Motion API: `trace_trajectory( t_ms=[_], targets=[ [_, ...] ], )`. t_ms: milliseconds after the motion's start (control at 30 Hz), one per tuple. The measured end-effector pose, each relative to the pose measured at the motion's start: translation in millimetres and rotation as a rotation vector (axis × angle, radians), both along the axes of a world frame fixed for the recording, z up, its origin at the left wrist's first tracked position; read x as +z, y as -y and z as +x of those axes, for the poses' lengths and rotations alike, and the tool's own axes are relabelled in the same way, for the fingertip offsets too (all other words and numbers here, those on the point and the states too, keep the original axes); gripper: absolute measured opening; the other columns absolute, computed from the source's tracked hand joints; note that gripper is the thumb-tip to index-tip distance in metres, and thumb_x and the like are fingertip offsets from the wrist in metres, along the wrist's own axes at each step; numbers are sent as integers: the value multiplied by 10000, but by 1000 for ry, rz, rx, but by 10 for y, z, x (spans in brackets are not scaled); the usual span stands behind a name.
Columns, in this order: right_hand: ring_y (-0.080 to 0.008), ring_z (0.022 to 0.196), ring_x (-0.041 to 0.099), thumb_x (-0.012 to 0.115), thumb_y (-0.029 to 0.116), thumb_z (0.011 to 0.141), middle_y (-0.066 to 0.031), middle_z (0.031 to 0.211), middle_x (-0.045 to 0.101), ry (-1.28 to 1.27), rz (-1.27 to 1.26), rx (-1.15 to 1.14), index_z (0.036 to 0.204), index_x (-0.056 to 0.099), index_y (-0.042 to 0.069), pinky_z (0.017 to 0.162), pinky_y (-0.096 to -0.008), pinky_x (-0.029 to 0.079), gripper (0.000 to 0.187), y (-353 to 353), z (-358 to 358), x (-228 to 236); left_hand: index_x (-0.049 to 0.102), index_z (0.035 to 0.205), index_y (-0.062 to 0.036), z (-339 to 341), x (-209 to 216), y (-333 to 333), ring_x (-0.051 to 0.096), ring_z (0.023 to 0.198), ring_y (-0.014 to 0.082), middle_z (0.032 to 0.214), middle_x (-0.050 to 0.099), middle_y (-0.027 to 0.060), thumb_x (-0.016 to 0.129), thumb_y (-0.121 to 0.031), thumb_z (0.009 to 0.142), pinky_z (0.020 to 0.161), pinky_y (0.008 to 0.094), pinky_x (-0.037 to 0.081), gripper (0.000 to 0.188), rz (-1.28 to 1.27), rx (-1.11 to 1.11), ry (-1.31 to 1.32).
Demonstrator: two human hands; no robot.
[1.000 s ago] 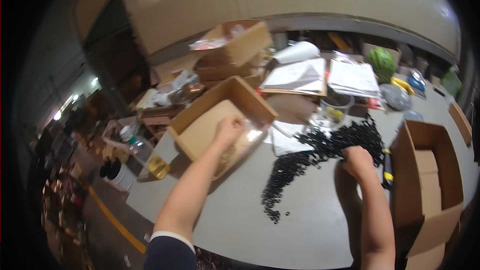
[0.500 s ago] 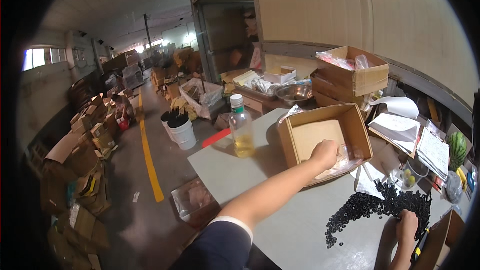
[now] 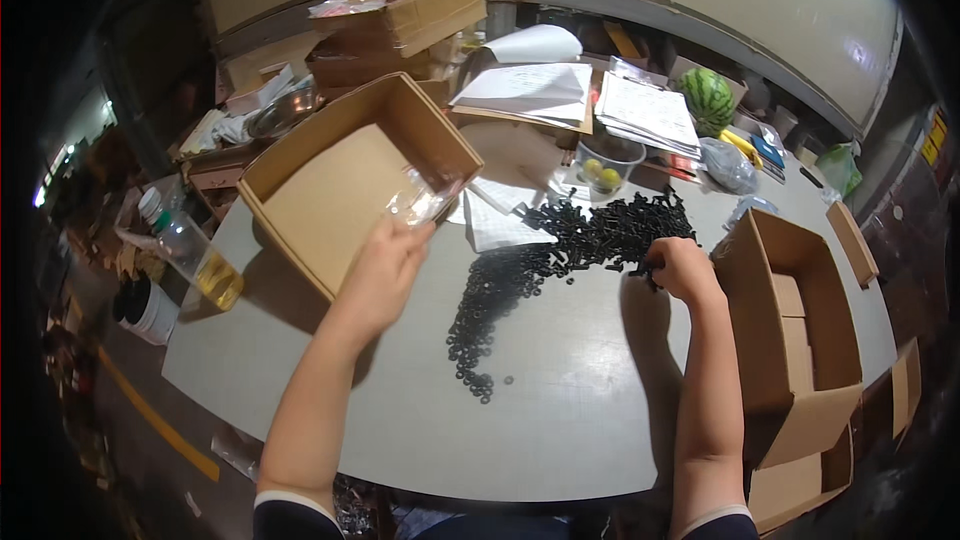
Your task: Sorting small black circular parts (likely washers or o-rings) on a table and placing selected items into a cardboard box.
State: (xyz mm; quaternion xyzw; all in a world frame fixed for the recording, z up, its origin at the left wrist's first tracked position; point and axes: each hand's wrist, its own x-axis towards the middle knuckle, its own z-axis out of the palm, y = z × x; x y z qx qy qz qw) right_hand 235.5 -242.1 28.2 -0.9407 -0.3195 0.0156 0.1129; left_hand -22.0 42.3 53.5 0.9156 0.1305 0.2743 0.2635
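Across the grey table [image 3: 540,440], black pieces [image 3: 605,237] lie spread between the hands, likely for easy picking. The right hand [image 3: 685,268] bunches its fingertips at them, the left hand [image 3: 388,265] at a clear bag [image 3: 416,204] by the box [image 3: 325,190]; neither grip shows clearly.

I count two bare hands at work, one left hand [image 3: 390,270] and one right hand [image 3: 685,268], among at least three open cardboard boxes [image 3: 330,195]. The black rings [image 3: 483,305] and black screw-like pieces [image 3: 640,225] run to dozens upon dozens, far too many for me to number from here. Besides those I make out one watermelon [image 3: 706,100], one bottle [image 3: 218,280], one clear tub [image 3: 630,162] with two yellow-green fruits [image 3: 609,179], two stacks of paper [image 3: 648,115], one curled sheet [image 3: 535,43] and one metal bowl [image 3: 285,114].
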Motion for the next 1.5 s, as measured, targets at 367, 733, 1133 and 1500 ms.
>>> trace_trajectory(
  t_ms=[367,733,1133,1500],
  targets=[
    [-375,860,641,611,31,699,-179,999,606,237,-122,35,803,681,-6,753,-422,537,131,-165,-134,-297,685,989,12,-97,-405,428,589,676,183,747,620,109,609,-43,837,646,259,461,178,-464,-260,67],
    [-322,781,660,670,129,664,-138,824,677,148,-254,54,793,712,67,732,-385,539,149,-309,-401,-122,687,845,44,-82,-346,430,583,713,71,816,658,60,691,-31,806,636,207,458,85,-825,-213,-57],
    [-132,808,581,712,75,768,-51,870,599,-859,820,717,879,666,9,730,-262,467,137,-783,-1227,50,577,869,-11,-44,-615,485,602,839,86,945,620,46,633,87,758,751,233,489,159,-953,-530,-136],
    [-130,827,565,617,62,861,-56,911,625,-815,877,395,1085,639,5,756,-247,450,232,-838,-1014,-111,569,802,-14,-36,-581,619,505,763,80,781,558,9,667,-228,858,698,253,439,242,-882,-481,-175]
  ],
)
